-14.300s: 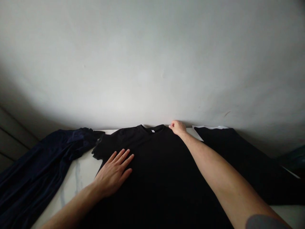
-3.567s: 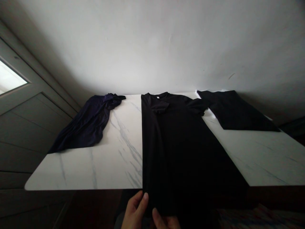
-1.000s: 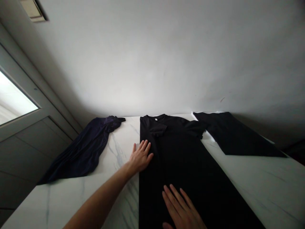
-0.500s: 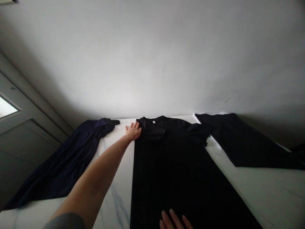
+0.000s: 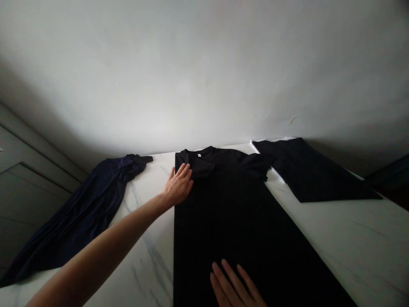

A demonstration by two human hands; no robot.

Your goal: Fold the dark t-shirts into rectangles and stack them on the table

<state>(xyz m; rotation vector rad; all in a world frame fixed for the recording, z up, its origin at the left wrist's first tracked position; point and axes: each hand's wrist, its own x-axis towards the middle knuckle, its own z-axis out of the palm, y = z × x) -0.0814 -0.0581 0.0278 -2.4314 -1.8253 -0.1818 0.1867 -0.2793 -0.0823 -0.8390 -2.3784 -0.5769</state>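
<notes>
Black T-shirt (image 5: 223,221) lies flat and lengthwise on the white marble bench (image 5: 335,238), collar toward the wall, its sleeves folded inward. A bunched navy garment (image 5: 79,221) lies to its left, and a folded black garment (image 5: 306,170) lies to its right, just beside it. The left hand (image 5: 178,185) rests at the shirt's left edge below the collar, fingers loosely spread. The right hand (image 5: 233,283) lies on the lower body, fingers slightly spread, pinching nothing.
</notes>
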